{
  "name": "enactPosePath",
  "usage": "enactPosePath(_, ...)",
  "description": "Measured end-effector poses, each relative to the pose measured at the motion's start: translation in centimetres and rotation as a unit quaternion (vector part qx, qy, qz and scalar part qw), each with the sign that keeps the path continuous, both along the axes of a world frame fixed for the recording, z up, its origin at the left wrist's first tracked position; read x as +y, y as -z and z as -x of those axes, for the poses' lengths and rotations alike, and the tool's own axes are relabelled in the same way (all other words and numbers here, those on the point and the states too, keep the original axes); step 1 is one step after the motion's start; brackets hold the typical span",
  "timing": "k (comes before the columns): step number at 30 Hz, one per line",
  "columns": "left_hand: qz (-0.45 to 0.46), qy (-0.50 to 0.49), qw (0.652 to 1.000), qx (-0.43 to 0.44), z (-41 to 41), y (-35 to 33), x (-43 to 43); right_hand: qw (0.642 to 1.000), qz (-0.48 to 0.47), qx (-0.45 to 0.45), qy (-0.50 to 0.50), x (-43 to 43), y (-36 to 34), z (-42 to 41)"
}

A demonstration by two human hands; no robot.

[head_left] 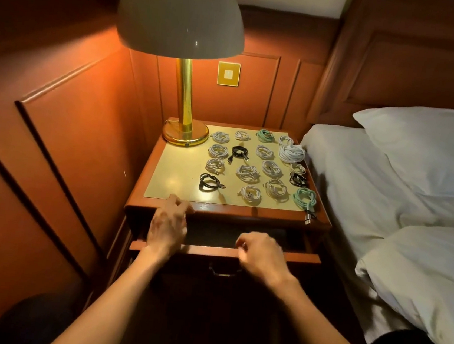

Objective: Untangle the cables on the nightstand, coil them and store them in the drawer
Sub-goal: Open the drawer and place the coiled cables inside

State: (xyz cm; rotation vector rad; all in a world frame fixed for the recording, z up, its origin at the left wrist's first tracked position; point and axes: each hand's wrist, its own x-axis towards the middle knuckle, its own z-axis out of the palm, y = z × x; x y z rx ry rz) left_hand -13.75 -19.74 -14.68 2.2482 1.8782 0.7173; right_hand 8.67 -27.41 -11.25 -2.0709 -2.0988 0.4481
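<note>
Reddish-brown wooden nightstand (216,208) sits at frame centre, with a pale yellow mat (174,177) covering its top. Coiled cables (247,173) lie on the mat in rough rows, each coil apart from or just beside its neighbours. All are on top; none shows in the drawer. Most coils are white braided. A larger white bundle (291,153) sits at the right rear. Three black coils: one mid-rear (239,152), one front left (209,182), one at the right edge (298,179). Two mint-green coils: one at the rear (265,135), one at the front right corner (305,199) with its plug end hanging past the mat onto the wood rim.

The nightstand's top wooden drawer (303,257) is pulled partly out below the top; its inside is dark and the contents can't be made out. A dark metal handle (224,271) hangs on the drawer front.

Left hand (168,227) is motion-blurred and hovers over the left part of the drawer opening, fingertips up near the nightstand's front edge. Its fingers are loosely bent and hold nothing. Right hand (261,253) is knuckles-up at the drawer front's top edge with fingers curled down; can't tell if it grips the edge or only rests there.

Brass table lamp with a grey dome shade (185,96) stands lit on the rear left of the top. A gold wall switch plate (228,73) is on the wood panelling behind. A bed with white sheets (360,187) and a white pillow (427,143) fills the right of the frame.
</note>
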Motion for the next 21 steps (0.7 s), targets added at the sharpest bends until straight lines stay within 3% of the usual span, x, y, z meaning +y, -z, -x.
enactPosePath(1,0.030,0.019,0.999,0.002,0.0,0.5,-1.0,0.999,0.015,-0.028,0.000,0.7,0.0,-1.1)
enactPosePath(3,0.179,0.033,0.981,0.063,-0.2,0.9,-1.9,0.990,0.125,-0.063,-0.003,2.2,0.5,-3.3)
enactPosePath(5,0.286,0.029,0.949,0.130,-0.1,0.8,-1.8,0.975,0.218,-0.040,0.009,3.1,1.0,-4.6)
enactPosePath(12,0.373,0.047,0.912,0.165,0.2,-1.5,-2.8,0.971,0.237,-0.015,-0.017,2.2,1.5,-5.9)
enactPosePath(21,0.421,0.061,0.893,0.148,1.6,-0.3,-8.9,0.944,0.323,-0.042,-0.053,-3.1,1.3,-6.0)
